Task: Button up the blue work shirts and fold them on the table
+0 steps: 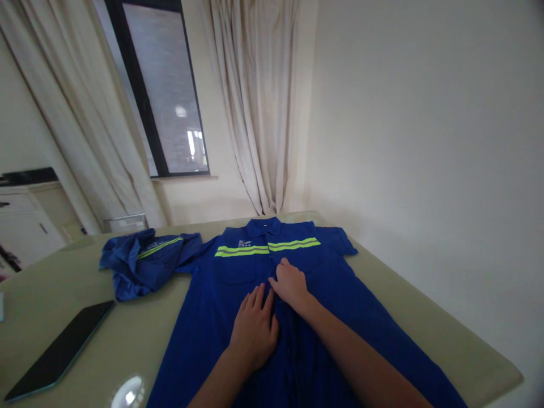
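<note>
A blue work shirt [340, 300] lies spread face up, its collar toward the far edge and a yellow-green reflective stripe across the chest. My left hand [254, 331] rests flat on its front, left of the middle seam, fingers stretched out and nothing gripped. Just beyond it, my right hand [291, 283] is at the front opening below the stripe. Its fingers are curled and the thumb points left, closed at the placket edge; the fabric between the fingers is mostly hidden.
Left of the shirt is a crumpled blue garment [140, 263] with a similar stripe. A black flat tablet-like object [62, 345] lies on the pale green tabletop [459, 340]. A wall [425, 141] borders the right side; curtains [259, 113] and a window stand behind.
</note>
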The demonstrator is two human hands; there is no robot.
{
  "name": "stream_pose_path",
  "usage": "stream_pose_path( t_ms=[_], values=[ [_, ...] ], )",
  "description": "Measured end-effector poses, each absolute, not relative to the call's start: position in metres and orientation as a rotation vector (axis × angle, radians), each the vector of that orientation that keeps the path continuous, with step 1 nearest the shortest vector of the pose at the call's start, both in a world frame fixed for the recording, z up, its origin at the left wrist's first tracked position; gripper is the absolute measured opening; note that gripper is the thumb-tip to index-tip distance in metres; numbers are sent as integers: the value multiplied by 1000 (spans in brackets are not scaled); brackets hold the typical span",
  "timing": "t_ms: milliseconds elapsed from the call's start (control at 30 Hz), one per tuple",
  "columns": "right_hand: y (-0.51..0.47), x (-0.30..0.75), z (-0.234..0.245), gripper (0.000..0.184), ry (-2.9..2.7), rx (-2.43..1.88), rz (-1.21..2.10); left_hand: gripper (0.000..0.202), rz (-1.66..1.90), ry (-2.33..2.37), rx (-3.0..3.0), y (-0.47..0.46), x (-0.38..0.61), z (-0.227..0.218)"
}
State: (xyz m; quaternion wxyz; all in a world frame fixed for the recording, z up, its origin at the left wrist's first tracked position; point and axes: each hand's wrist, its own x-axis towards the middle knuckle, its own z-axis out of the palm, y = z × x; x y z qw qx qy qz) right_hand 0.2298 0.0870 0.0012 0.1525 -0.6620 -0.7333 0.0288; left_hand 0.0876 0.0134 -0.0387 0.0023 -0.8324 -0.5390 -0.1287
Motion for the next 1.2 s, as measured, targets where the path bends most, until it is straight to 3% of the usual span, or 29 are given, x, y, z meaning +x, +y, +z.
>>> stream_pose_path(
  t_ms=[133, 433, 900, 1200],
  values=[
    [93, 250, -13, 10, -1942, -1719, 354, 45, -444, -1692, -2636, 25, 84, -19],
    [111, 275, -29, 14, -1725, -1505, 686, 15, -629, -1871, -2543, 86, 114, -9],
    [109, 278, -35, 13, -1685, -1305, 726, 7, -991, -1915, -2673, 97, 104, -28],
    [103, 276, -33, 10, -1755, -1327, 585, 13, -1162, -1846, -2686, 95, 104, -30]
  ],
)
